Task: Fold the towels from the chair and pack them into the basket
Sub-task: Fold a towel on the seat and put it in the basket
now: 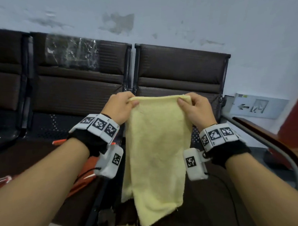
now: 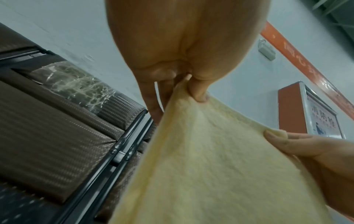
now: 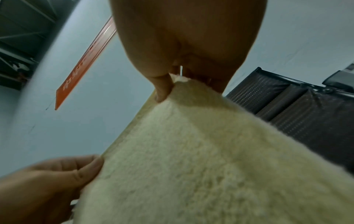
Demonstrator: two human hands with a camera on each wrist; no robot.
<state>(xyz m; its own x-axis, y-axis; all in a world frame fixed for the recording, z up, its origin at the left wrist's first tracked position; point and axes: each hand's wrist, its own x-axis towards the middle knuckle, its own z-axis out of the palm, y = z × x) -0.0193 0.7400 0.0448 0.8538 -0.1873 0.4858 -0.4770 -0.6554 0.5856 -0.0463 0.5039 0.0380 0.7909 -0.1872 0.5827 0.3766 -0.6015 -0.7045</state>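
I see a row of dark brown chairs (image 1: 177, 70) along the far wall. In front of them the yellow towel (image 1: 156, 156) hangs doubled over, its top edge stretched between my hands. My left hand (image 1: 119, 106) pinches its left top corner, thumb over cloth; my right hand (image 1: 195, 107) pinches the right corner. The wall sign (image 1: 257, 106) at right shows an arrow; its writing is unreadable.
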